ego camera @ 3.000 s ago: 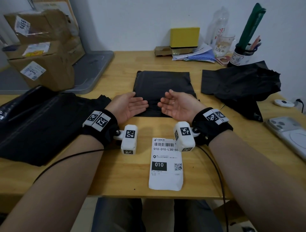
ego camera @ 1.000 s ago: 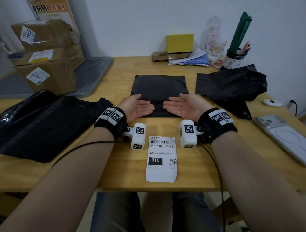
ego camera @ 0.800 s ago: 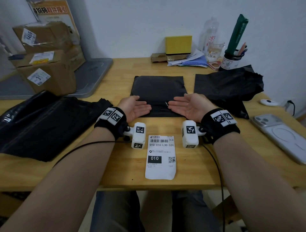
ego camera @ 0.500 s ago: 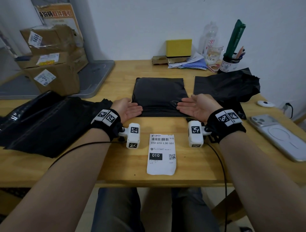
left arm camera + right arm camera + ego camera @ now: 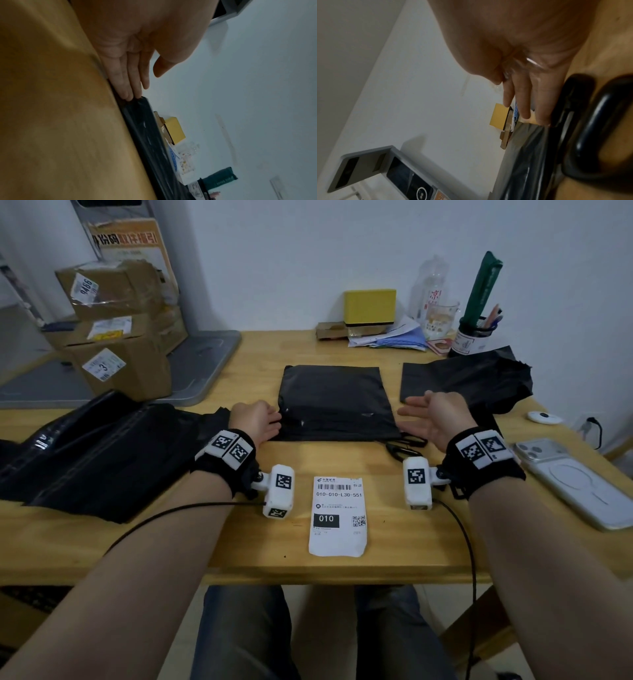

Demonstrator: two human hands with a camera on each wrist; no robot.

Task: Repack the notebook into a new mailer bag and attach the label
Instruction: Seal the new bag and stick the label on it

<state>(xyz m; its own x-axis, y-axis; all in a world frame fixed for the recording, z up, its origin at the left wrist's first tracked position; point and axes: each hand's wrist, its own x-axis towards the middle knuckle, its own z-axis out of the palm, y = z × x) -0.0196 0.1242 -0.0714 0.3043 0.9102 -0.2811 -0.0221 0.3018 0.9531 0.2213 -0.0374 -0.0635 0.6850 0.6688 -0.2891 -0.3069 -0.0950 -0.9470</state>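
A flat black mailer bag (image 5: 335, 402) with something square inside lies in the middle of the wooden table (image 5: 239, 549). My left hand (image 5: 257, 419) rests open at the bag's left edge, its straight fingers (image 5: 126, 86) touching the bag (image 5: 150, 136). My right hand (image 5: 431, 416) is open, palm inward, just off the bag's right edge and holds nothing; its fingertips (image 5: 539, 108) reach the bag's corner (image 5: 527, 155). A white shipping label (image 5: 337, 515) with a barcode and "010" lies near the table's front edge, between my wrists. No notebook shows.
Black scissor handles (image 5: 404, 448) (image 5: 590, 135) lie under my right hand. A crumpled black bag (image 5: 479, 381) sits at the right, a stack of black bags (image 5: 92, 446) at the left. A phone (image 5: 572, 481) lies far right. Cardboard boxes (image 5: 116, 337) and a yellow box (image 5: 370, 306) stand behind.
Both hands have moved apart from the bag's front middle to its left and right edges. The scissor handles now show beneath the right hand.
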